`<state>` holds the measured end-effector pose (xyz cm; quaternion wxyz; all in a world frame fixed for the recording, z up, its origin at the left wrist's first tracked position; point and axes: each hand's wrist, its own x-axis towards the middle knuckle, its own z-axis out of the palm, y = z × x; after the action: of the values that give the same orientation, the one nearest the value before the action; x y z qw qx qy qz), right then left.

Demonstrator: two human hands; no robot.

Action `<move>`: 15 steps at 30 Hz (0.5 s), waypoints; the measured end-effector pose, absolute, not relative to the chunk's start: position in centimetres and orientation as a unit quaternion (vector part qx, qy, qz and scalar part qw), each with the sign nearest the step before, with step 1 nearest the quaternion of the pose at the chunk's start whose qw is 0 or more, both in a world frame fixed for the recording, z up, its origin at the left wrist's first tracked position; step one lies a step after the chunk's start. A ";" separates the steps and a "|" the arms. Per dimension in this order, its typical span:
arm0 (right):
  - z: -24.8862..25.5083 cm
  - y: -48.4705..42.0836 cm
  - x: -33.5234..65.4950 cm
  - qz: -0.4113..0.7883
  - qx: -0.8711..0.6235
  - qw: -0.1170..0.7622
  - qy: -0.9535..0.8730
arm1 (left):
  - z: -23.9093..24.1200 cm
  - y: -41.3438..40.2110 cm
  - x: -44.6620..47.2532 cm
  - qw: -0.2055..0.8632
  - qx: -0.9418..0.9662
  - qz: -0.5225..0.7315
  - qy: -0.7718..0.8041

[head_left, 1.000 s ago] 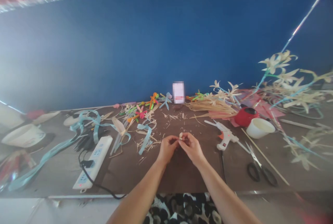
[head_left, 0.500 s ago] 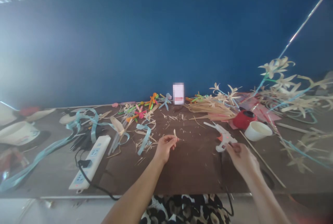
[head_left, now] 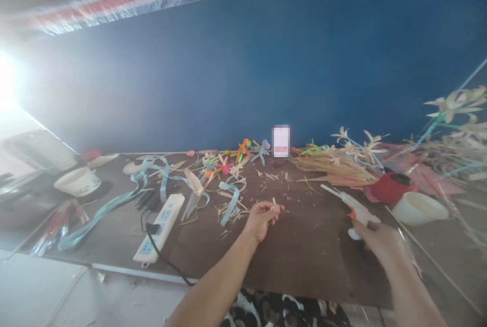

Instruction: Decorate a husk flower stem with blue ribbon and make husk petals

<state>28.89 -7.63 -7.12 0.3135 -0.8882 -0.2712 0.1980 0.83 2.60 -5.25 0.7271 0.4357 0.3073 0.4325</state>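
My left hand (head_left: 262, 218) hovers over the middle of the brown table (head_left: 304, 261), fingers pinched on a small pale straw piece (head_left: 274, 202) that sticks up between thumb and forefinger. My right hand (head_left: 380, 243) is out to the right, closed around the handle of a white glue gun (head_left: 352, 204) with an orange trigger. The gun's nozzle points up and to the left, and its body rests on or just above the table.
A white power strip (head_left: 162, 224) with a black cable lies left of my hands, beside light blue ribbons (head_left: 150, 180). Straw strips (head_left: 335, 165), a red pot (head_left: 388, 187) and a white cup (head_left: 418, 209) stand at right. Straw flowers (head_left: 454, 106) rise at far right. A white bowl (head_left: 77, 182) sits far left.
My hands were together on the straw piece; the right one left it, reached right and closed on the glue gun. The left still pinches the piece. The view swung left.
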 end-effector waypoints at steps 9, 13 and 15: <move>-5.4 -8.8 25.7 0.277 -0.708 0.644 -0.087 | -5.3 2.8 0.9 0.725 0.446 0.433 0.295; -4.4 -9.0 23.5 0.332 -0.613 0.701 -0.151 | -5.6 2.9 1.0 0.727 0.437 0.433 0.306; -3.9 -9.4 21.9 0.411 -0.580 0.671 -0.211 | -5.7 2.9 1.0 0.728 0.434 0.430 0.311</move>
<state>21.89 -9.38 -3.93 0.6707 -0.5804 -0.2110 0.4109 0.97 2.91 -5.69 0.7284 0.4337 0.3106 0.4300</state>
